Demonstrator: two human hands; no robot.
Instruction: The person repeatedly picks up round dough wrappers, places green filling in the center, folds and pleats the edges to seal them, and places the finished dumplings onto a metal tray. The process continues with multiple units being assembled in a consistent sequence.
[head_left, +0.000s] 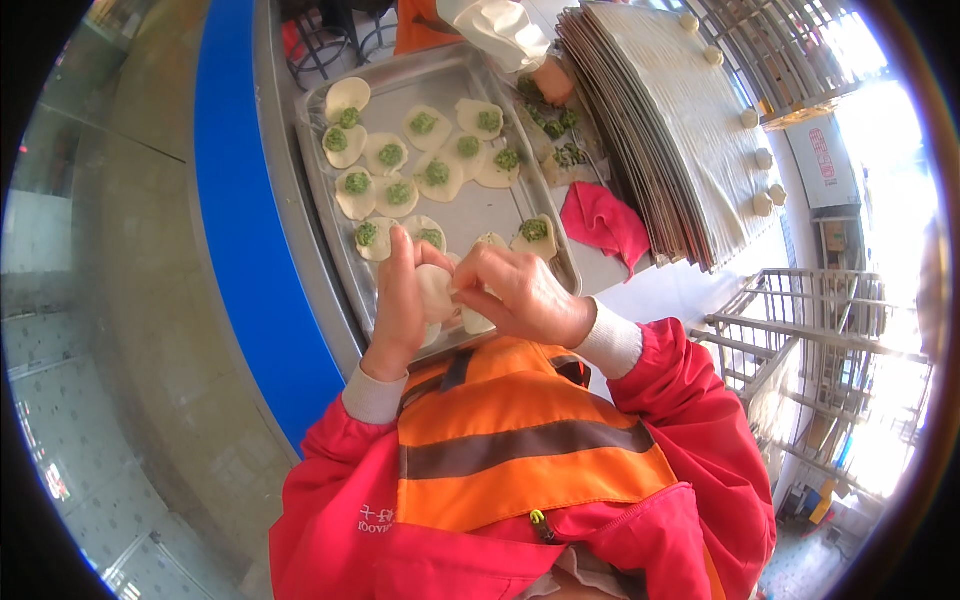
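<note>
My left hand (399, 304) cradles a pale piece of dough (434, 291) above the near end of a metal tray (489, 208). The thumb and fingers of my right hand (521, 291) pinch the edge of that same dough. Whatever lies inside it is hidden from view. On the tray are several flat dough wrappers (441, 189), most bearing a lump of chopped green filling (436, 173). A few wrappers near my hands are partly covered by my fingers.
A co-worker's hand (553, 81) in a white sleeve reaches beside loose green filling (559, 124). A pink cloth (604, 223) lies right of the tray. Stacked sheet trays (660, 142) carry several small dough pieces (763, 204). Metal racks (795, 322) stand at right; a blue strip (238, 187) runs left.
</note>
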